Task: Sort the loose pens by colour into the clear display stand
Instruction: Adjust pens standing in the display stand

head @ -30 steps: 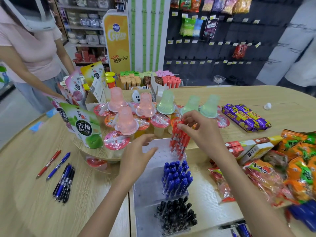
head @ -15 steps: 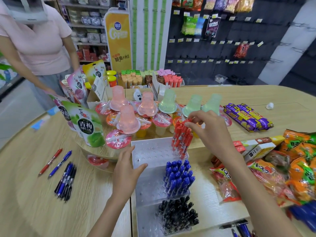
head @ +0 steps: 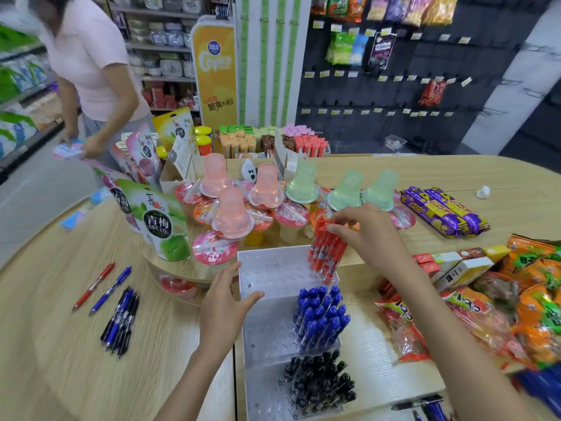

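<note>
Three colour blocks fill the right side of the clear display stand [head: 267, 335]. Black pens [head: 318, 381] sit on the nearest step, blue pens [head: 320, 317] on the middle step just right of the left thumb, and red pens [head: 328, 253] on the far step, under the right hand's fingers [head: 343, 227].

The step in hand looks like seating the red group. To do it well, I would press the caps straight down along the barrels, one or two at a time, so that each pen drops into its own hole. The bunch leans slightly, and a sideways shove could tip it onto the blue block. Bracing the stand's left wall would help, since clear plastic on a smooth desk [head: 60, 344] will likely slide.

The left hand [head: 224, 308] hovers palm down at the stand's left edge, fingers apart and relaxed, holding nothing. I cannot tell whether the thumb touches the plastic. Well left of those fingers lie the loose pens [head: 121, 320], unsorted. The right hand [head: 370, 235] reaches in from the right, fingers curled and pinched on the red caps. Just beyond them stand jelly cups [head: 230, 214].
</note>
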